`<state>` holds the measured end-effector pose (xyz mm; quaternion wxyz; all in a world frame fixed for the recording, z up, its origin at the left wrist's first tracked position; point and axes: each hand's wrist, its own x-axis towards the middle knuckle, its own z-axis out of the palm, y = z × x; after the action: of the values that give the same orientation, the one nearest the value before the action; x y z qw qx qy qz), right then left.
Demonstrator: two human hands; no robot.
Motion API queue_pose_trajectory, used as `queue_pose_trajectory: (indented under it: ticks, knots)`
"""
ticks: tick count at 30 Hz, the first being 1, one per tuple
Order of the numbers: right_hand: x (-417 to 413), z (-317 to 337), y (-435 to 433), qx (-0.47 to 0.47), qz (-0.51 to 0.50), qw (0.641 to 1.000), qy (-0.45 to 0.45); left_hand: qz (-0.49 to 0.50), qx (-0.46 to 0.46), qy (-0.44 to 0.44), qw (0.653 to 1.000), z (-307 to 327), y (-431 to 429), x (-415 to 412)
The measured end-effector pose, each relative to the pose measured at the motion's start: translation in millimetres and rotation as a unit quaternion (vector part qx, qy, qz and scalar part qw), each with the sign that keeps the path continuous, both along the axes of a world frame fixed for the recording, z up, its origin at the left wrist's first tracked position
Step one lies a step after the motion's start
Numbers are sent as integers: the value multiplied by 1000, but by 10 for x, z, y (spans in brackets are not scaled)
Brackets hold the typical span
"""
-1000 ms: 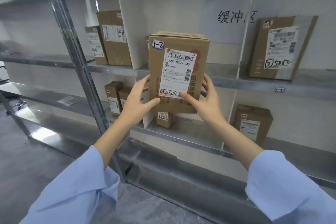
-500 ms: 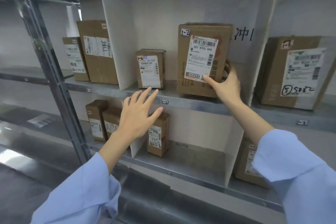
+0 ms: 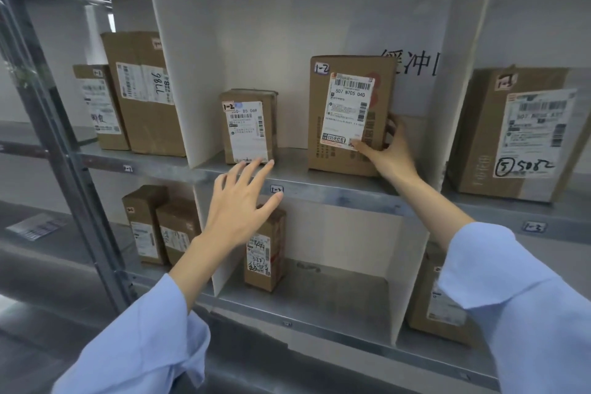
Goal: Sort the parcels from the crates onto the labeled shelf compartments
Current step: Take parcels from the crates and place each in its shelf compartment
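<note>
A tall cardboard parcel (image 3: 348, 112) tagged 1-2 stands upright on the shelf (image 3: 335, 192) in the compartment labelled 1-2. My right hand (image 3: 388, 153) grips its lower right corner, thumb on the front, fingers round the side. A smaller parcel (image 3: 248, 126), also tagged 1-2, stands to its left in the same compartment. My left hand (image 3: 238, 208) hovers with spread fingers in front of the shelf edge, just below the smaller parcel, holding nothing.
White dividers (image 3: 182, 73) wall off the compartment. Two parcels (image 3: 140, 93) stand in the compartment to the left, a large one (image 3: 518, 134) in the compartment to the right. Several small parcels (image 3: 265, 253) sit on the lower shelf. A metal upright (image 3: 64, 150) runs down the left.
The tall parcel went from both hands in front of the shelf into the 1-2 compartment. My left hand let go and now hovers open; my right hand still holds the parcel.
</note>
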<state>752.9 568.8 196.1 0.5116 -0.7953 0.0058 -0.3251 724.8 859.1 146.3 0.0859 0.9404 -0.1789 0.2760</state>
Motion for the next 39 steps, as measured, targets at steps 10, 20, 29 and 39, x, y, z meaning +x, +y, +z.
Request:
queue_pose_trajectory:
  ticks: [10, 20, 29, 39]
  knots:
    - [-698, -46, 65, -112, -81, 989, 47, -41, 1, 15, 999, -30, 32, -438]
    - [-2175, -399, 191, -305, -143, 933, 124, -130, 17, 30, 991, -188, -211, -1333]
    - [-3861, -791, -719, -360, -281, 845, 277, -304, 50, 79, 948, -326, -1493, -2204]
    - [-5757, -1063, -2028, -296, -411, 772, 384, -482, 92, 72, 868, -469, -3533, -3383]
